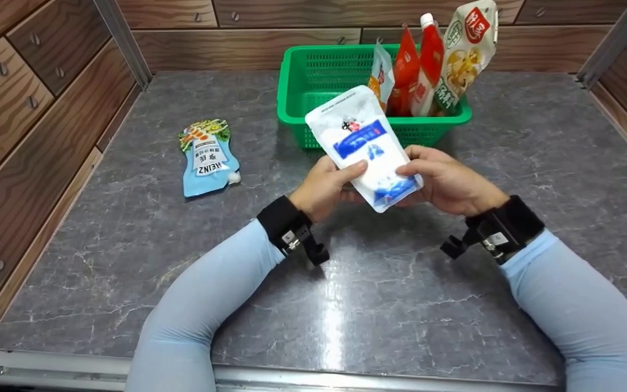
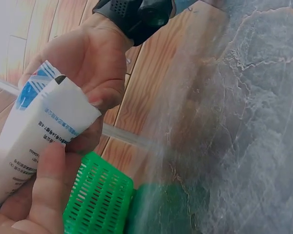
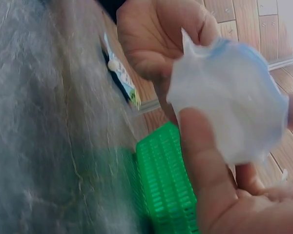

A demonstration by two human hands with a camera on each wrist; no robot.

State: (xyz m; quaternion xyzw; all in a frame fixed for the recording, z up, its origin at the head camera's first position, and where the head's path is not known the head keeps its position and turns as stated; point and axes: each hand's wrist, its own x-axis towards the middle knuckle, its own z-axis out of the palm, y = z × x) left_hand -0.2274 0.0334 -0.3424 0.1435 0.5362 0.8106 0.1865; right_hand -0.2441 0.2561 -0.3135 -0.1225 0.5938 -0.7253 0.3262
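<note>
Both hands hold a white plastic pouch [image 1: 358, 147] with blue printing, tilted, in front of the green basket. My left hand [image 1: 321, 188] grips its lower left side, thumb on the printed face and fingers behind. On the lower right side my right hand [image 1: 449, 179] grips it the same way. In the left wrist view the pouch [image 2: 44, 131] shows small print on its back, with fingers against it. The right wrist view shows the bottom end of the pouch [image 3: 229, 97], bulging between the two hands.
The green basket [image 1: 428, 132] stands at the back, with a red bottle [image 1: 431, 51], a red pouch [image 1: 405, 65], a beige food packet [image 1: 466, 54] and a smaller packet [image 1: 381, 73] upright in its right half. A light-blue Heinz pouch [image 1: 209, 158] lies at the left on the grey tabletop [image 1: 128, 256].
</note>
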